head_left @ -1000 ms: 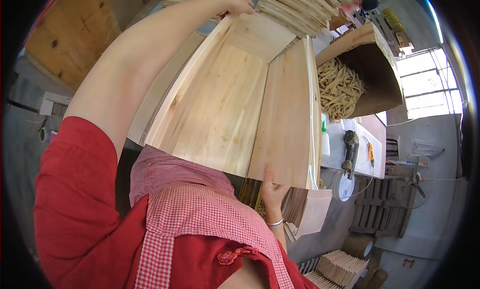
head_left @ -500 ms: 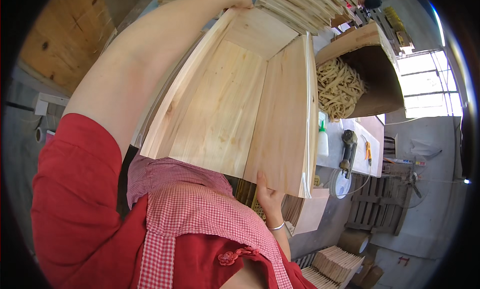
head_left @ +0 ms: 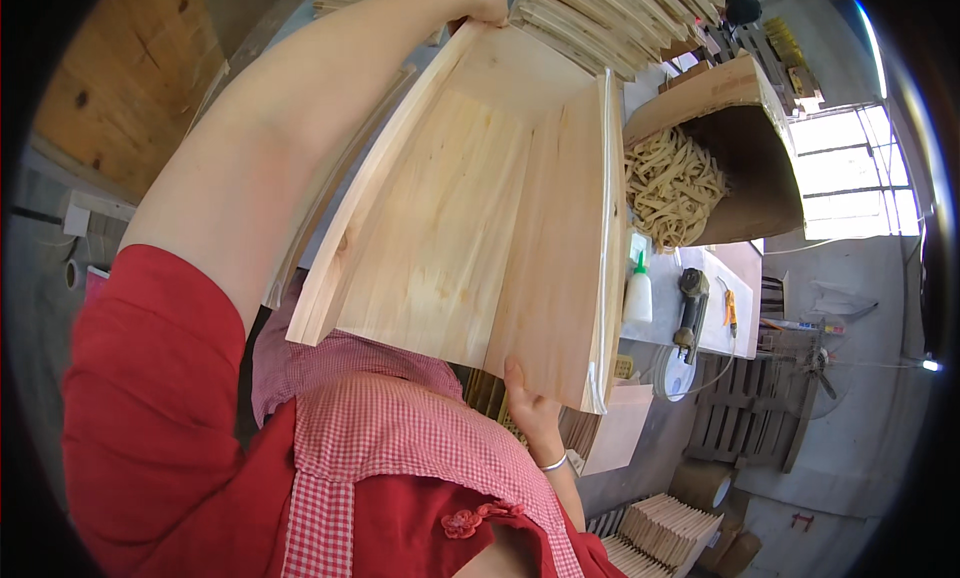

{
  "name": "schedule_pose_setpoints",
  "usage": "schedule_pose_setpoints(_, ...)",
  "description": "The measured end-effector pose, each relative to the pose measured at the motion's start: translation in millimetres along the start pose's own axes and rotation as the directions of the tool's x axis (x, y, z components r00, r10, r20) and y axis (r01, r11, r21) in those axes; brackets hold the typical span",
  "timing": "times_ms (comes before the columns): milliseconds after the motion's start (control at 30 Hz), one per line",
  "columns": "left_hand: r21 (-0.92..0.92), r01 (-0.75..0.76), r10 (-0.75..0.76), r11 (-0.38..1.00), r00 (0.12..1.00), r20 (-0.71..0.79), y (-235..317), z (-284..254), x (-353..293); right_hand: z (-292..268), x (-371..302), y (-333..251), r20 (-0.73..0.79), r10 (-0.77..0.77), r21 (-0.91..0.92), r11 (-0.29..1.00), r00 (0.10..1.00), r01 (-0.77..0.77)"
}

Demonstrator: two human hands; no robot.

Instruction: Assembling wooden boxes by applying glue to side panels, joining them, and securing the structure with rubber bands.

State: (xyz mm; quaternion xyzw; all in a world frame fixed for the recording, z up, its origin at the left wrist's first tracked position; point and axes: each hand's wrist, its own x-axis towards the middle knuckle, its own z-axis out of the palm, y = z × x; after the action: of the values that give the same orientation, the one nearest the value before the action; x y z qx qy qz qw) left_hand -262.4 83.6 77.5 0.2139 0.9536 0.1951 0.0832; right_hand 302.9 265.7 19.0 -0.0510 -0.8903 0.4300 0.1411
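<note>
A pale wooden box, lacking a panel at its near end, is tilted in front of my body. At its far left corner my left hand is closed on the wood, its fingers partly hidden. Down at the near edge, my right hand grips the right-hand panel with the thumb on the inner face; its other fingers are hidden behind the wood. A thin white bead that looks like glue runs along the rim of the right panel. A bangle circles my right wrist.
Stacked wooden panels lie beyond the box. To the right stand a cardboard carton of wood strips, a green-tipped white bottle, a dark power tool and an orange-handled tool. More panels are stacked lower right.
The box has shifted slightly, its near end dropping lower in view, and both hands keep their hold. The bench items appear slightly displaced as the view moves.
</note>
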Motion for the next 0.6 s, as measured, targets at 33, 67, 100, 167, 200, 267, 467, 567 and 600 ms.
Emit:
schedule_pose_setpoints(33,0.058,-0.006,0.005,0.998,1.0,0.019,3.5,-2.8,-0.3,-0.8,1.1,-1.7,0.021,-0.001,-0.023,1.0,1.0,0.002)
schedule_pose_setpoints(67,0.156,-0.029,0.021,0.987,0.999,0.048,7.6,-5.4,-1.1,-1.5,1.9,-3.2,0.027,0.01,-0.015,1.0,1.0,-0.009)
schedule_pose_setpoints(100,0.236,-0.052,0.037,0.97,0.997,0.069,9.8,-8.4,-3.6,-1.8,2.5,-4.1,0.04,0.013,-0.034,0.999,0.999,-0.012)
schedule_pose_setpoints(167,-0.032,0.039,-0.037,0.999,0.997,0.063,12.9,-13.2,-12.1,-2.1,2.4,-4.9,0.04,0.056,0.014,0.998,0.998,-0.056)
schedule_pose_setpoints(200,-0.262,0.131,-0.116,0.956,0.991,0.074,12.9,-16.3,-18.0,-1.8,2.5,-4.5,0.031,0.045,0.011,0.999,0.999,-0.046)
schedule_pose_setpoints(267,-0.191,0.008,-0.01,0.982,1.0,-0.01,16.6,-21.2,-29.9,-0.5,2.7,-3.0,0.014,0.075,0.081,0.994,0.997,-0.076)
schedule_pose_setpoints(467,-0.391,0.094,-0.078,0.916,0.995,0.058,35.0,-38.2,-80.3,1.3,9.4,-0.2,-0.001,-0.046,-0.07,0.997,0.999,0.045)
schedule_pose_setpoints(567,-0.626,-0.067,-0.065,0.777,0.981,-0.185,22.6,-35.5,-141.7,-3.1,4.2,-1.9,0.06,0.098,0.007,0.995,0.993,-0.098)
schedule_pose_setpoints(600,-0.656,-0.178,-0.052,0.733,0.948,-0.315,15.6,-33.3,-168.4,-5.7,1.1,-1.7,0.073,0.081,0.081,0.993,0.994,-0.087)
